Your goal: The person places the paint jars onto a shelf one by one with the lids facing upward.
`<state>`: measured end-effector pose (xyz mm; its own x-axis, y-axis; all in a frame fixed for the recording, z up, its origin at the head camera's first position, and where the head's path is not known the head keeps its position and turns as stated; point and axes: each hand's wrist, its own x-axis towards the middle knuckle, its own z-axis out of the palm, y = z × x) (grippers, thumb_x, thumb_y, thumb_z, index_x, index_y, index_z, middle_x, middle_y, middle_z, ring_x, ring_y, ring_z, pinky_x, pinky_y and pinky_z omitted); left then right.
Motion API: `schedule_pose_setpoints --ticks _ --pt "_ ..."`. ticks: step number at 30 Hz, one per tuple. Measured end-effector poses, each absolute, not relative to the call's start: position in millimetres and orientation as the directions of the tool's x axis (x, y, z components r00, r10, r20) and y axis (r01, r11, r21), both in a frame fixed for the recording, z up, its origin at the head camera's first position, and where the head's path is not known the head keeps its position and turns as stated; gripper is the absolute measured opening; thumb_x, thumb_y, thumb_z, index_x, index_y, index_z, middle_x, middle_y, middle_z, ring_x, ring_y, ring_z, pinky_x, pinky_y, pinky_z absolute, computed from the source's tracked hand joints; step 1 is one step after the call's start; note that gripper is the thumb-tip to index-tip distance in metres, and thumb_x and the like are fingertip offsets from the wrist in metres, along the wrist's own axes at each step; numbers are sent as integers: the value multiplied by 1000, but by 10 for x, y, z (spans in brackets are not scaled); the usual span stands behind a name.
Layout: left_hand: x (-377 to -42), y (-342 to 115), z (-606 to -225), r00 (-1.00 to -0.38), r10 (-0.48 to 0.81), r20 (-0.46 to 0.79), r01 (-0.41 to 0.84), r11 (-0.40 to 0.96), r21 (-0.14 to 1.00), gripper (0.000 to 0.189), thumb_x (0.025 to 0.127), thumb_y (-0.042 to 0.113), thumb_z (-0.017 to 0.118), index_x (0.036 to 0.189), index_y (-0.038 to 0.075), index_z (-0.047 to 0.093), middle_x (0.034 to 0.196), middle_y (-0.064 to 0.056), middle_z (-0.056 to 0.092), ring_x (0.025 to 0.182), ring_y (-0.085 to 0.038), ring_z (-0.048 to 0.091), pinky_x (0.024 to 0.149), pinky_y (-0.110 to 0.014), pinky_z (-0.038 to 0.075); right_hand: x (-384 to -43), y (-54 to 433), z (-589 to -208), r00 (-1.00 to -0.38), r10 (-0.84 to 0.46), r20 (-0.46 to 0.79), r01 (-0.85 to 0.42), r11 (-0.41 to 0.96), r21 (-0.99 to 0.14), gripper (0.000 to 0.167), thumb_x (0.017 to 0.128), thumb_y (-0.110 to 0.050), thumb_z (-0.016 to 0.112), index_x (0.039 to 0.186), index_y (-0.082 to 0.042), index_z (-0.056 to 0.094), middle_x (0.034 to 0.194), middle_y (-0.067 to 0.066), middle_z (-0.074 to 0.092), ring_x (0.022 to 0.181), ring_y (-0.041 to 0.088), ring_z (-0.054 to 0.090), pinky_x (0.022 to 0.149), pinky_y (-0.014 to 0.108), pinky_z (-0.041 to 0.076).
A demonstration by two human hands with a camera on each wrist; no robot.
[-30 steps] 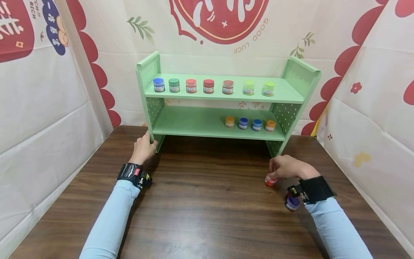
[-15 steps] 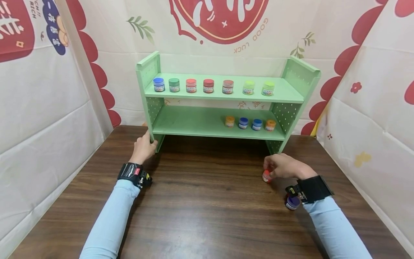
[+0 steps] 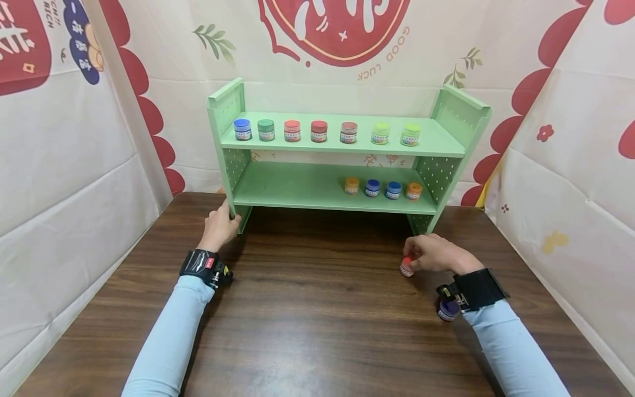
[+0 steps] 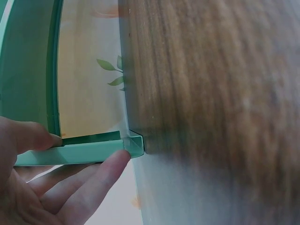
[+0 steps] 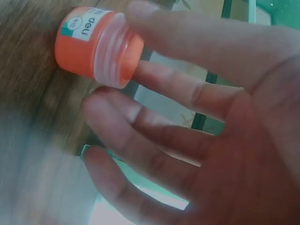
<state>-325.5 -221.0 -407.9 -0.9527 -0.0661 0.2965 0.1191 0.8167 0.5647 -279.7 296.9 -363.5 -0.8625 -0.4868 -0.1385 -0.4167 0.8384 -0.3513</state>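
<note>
My left hand (image 3: 220, 227) grips the lower front edge of the left side panel on a light green two-tier shelf (image 3: 297, 187). In the left wrist view, the thumb lies on one face of that panel (image 4: 79, 153) and the fingers on the other. Below the shelf's right leg, my right hand (image 3: 436, 253) pinches an orange-red paint jar (image 3: 407, 268) by its lid. The right wrist view shows this jar (image 5: 82, 44) tilted, with thumb and index finger at the lid; whether it touches the table is unclear. A purple paint jar (image 3: 448, 311) stands below my right wrist, partly hidden.
Several paint jars line the upper tier, from a blue jar (image 3: 242, 129) to a light green jar (image 3: 410, 134). On the lower tier's right half are several more, including an orange jar (image 3: 414, 191). Printed cloth (image 3: 159, 66) surrounds the wooden table (image 3: 297, 309).
My right hand has carried the orange-red jar a little leftward and toward the shelf. The left hand keeps its grip on the panel, and the shelf stays in place.
</note>
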Motion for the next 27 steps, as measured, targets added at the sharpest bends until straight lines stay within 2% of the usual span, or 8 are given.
schedule_pose_setpoints --ticks 3,11,19,27 --pt "-3253 -2212 -4077 -955 -70 288 112 815 569 35 101 17 54 131 0 52 106 -29 66 102 -48 65 88 -64 50 -2796 2961 -3640 -861 -488 -142 -417 838 -353 22 83 -9 80 102 -9 69 76 -2 56 71 14 49 62 28 40" --pt "-3253 -2209 -4084 -954 -69 291 116 811 574 35 100 17 54 130 0 52 105 -28 66 101 -48 66 86 -63 51 -2821 2962 -3648 -840 -530 -114 -467 815 -344 25 81 -8 84 102 -12 73 88 0 67 79 15 53 70 30 44" --pt "-3264 -2210 -4089 -952 -66 299 123 812 571 35 100 17 54 130 0 52 105 -29 66 100 -48 66 86 -63 51 -2815 2954 -3654 -863 -490 -124 -424 836 -349 35 78 -10 87 108 -7 69 88 4 65 80 16 54 69 30 45" --pt "-3274 -2209 -4087 -951 -67 303 122 816 565 35 100 17 54 130 1 52 105 -29 66 102 -50 65 87 -64 50 -2816 2944 -3668 -871 -475 -126 -407 841 -356 32 79 -11 88 103 -9 67 81 0 58 76 16 51 65 29 42"
